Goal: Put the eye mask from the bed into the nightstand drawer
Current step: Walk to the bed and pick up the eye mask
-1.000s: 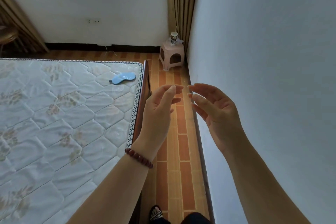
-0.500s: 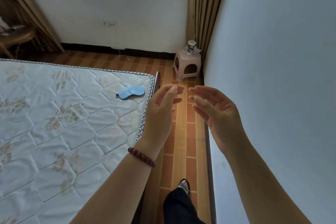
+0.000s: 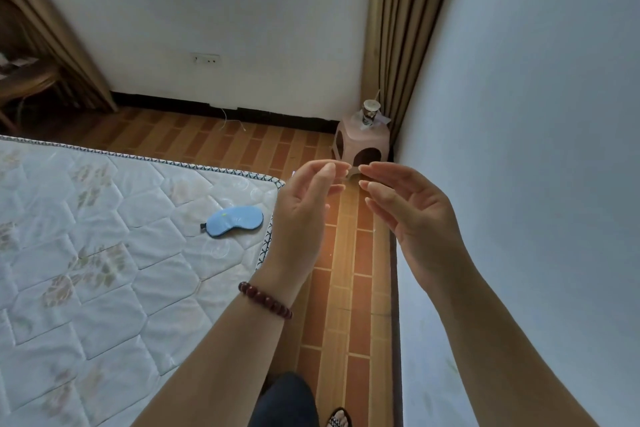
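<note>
A light blue eye mask (image 3: pixel 232 221) with a dark strap end lies flat on the white quilted mattress (image 3: pixel 104 253), near its far right corner. My left hand (image 3: pixel 304 215) is raised in front of me, just right of the mask, fingers apart and holding nothing; a dark red bead bracelet sits on its wrist. My right hand (image 3: pixel 412 218) faces it, palm inward, also empty with fingers spread. Fingertips of both hands nearly meet above the floor. No nightstand or drawer is in view.
A narrow strip of brown tiled floor (image 3: pixel 343 288) runs between the bed and the pale wall (image 3: pixel 519 184) on the right. A pink plastic stool (image 3: pixel 362 146) with a paper cup (image 3: pixel 370 114) stands in the far corner by a brown curtain (image 3: pixel 398 28). My leg and sandal show below.
The view has moved forward along the bed and tilted up; the mask now appears closer, beside my left hand. Both hands stay raised and empty in the same pose.
</note>
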Demonstrator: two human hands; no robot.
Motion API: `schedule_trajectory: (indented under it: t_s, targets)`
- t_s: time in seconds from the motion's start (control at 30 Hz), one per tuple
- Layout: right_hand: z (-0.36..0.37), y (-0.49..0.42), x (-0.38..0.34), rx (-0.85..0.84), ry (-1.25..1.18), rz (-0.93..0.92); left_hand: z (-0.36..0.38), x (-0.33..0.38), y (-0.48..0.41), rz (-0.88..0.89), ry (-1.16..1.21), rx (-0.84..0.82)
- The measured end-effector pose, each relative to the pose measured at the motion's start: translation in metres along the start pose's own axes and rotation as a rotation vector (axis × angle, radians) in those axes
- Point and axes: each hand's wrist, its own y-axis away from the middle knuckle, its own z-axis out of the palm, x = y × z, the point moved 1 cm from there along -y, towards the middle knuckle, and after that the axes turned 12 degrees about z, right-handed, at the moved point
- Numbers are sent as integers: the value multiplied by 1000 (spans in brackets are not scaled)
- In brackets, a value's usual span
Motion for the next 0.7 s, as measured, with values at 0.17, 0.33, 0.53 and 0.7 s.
schedule_trajectory:
  t_s: [0.17,0.33,0.53,0.7]
  targets:
    - [3,-74,-11,8,12,12,4,-23,-70,-22,-21,34]
    - [9,-154,-35,20,11,-22,5,-41,-156,-16,-10,3]
    - [22,-235,-53,26,0,-61,3,-61,-242,7,12,-39]
    - [19,-282,-54,34,0,-33,15,-84,-289,-32,45,-61]
